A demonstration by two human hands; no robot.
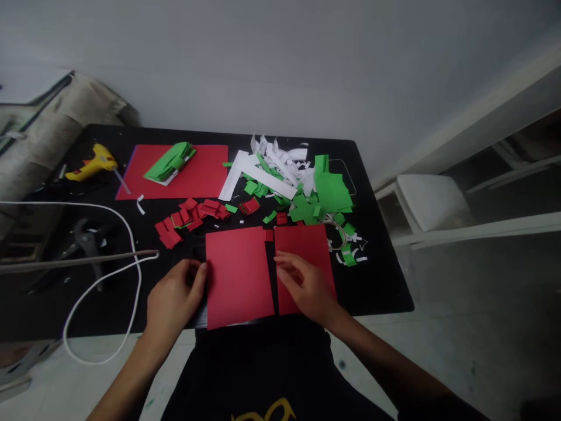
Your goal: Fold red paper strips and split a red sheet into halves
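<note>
Two red paper sheets lie side by side at the table's front edge with a narrow dark gap between them. My left hand (175,293) rests beside the wider left red sheet (239,278), fingers loosely bent and the thumb tip at that sheet's left edge. Over the narrower right red sheet (304,248) is my right hand (304,285), its fingers apart and pointing at the gap, holding nothing. A small folded red piece (269,235) lies at the top of the gap.
Folded red strips (175,225) lie beyond my left hand. White scraps (276,164) and green paper (335,190) are heaped at the back. A green folded bundle (170,162) sits on a larger red sheet (205,175). A yellow glue gun (94,162) and white cable (131,234) are left.
</note>
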